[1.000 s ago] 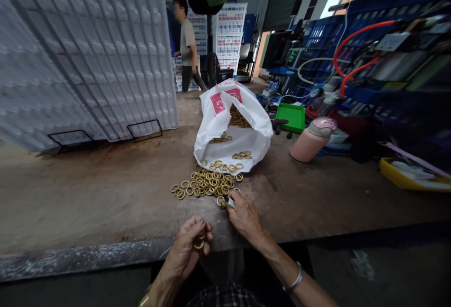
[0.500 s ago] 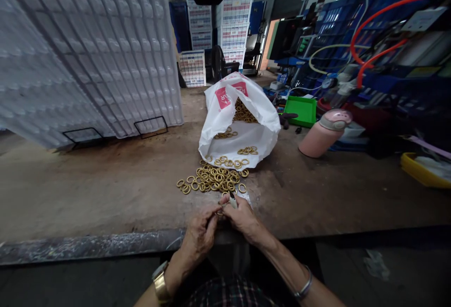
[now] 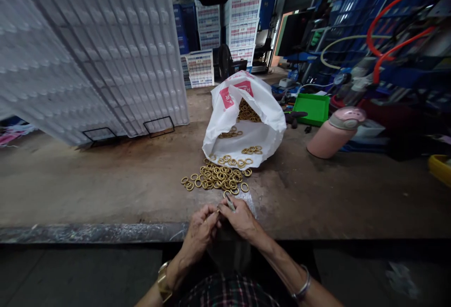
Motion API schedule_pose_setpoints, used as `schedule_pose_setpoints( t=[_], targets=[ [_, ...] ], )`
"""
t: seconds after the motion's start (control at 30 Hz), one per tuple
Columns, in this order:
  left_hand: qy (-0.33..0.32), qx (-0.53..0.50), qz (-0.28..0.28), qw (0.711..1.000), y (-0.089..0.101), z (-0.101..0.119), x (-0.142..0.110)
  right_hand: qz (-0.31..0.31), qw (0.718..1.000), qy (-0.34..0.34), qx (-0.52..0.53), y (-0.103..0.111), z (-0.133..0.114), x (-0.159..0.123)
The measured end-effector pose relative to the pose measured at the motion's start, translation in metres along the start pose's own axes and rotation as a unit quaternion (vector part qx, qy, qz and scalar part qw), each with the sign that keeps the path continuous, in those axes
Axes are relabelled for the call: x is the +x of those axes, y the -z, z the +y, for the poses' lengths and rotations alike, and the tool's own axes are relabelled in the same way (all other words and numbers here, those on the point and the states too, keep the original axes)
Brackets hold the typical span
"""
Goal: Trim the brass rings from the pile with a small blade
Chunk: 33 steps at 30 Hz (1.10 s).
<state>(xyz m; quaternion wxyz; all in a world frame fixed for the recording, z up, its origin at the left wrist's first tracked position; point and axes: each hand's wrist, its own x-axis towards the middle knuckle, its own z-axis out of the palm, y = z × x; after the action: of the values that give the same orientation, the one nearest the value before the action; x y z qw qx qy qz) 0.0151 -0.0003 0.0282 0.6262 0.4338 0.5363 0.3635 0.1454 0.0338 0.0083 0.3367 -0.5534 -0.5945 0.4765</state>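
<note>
Close together at the table's front edge, my two hands almost touch. My left hand [image 3: 200,230] is closed, its fingers pinched on a brass-coloured ring [image 3: 217,211] that is mostly hidden. In my right hand [image 3: 244,221] is a small knife-like tool [image 3: 230,204] with a pale handle and a dark tip; its exact kind is unclear. Just beyond my fingers lies a loose pile of brass-coloured rings [image 3: 220,177]. Behind the pile, a white plastic bag [image 3: 225,130] with red print lies with its mouth towards me, and more rings show inside.
Stacked clear plastic trays [image 3: 116,58] stand at the left against black wire stands [image 3: 159,126]. To the right are a pink bottle [image 3: 333,133], a green tray [image 3: 311,109] and orange hoses [image 3: 377,58]. White crates [image 3: 243,34] are piled at the back.
The camera view has shifted slightly, so the table's things sit further right. My left hand's fingers have moved a little around the ring; the right hand keeps hold of the tool.
</note>
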Motion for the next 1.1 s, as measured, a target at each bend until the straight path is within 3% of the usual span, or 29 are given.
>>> schedule_pose_setpoints(
  t=[0.3, 0.53, 0.9, 1.1],
  targets=[
    [0.005, -0.003, 0.033, 0.999, -0.008, -0.004, 0.000, -0.060, 0.998, -0.001, 0.035, -0.001, 0.010, 0.006],
    [0.014, -0.055, 0.042, 0.998, -0.010, -0.011, 0.006, -0.062, 0.998, -0.002, 0.015, 0.001, 0.014, 0.009],
    [0.013, -0.033, 0.047, 0.998, -0.012, -0.002, 0.004, -0.072, 0.997, 0.003, 0.019, 0.004, 0.016, 0.009],
    [0.005, -0.046, 0.015, 0.999, -0.008, -0.007, 0.003, -0.066, 0.997, 0.020, 0.033, 0.005, 0.011, 0.005]
  ],
)
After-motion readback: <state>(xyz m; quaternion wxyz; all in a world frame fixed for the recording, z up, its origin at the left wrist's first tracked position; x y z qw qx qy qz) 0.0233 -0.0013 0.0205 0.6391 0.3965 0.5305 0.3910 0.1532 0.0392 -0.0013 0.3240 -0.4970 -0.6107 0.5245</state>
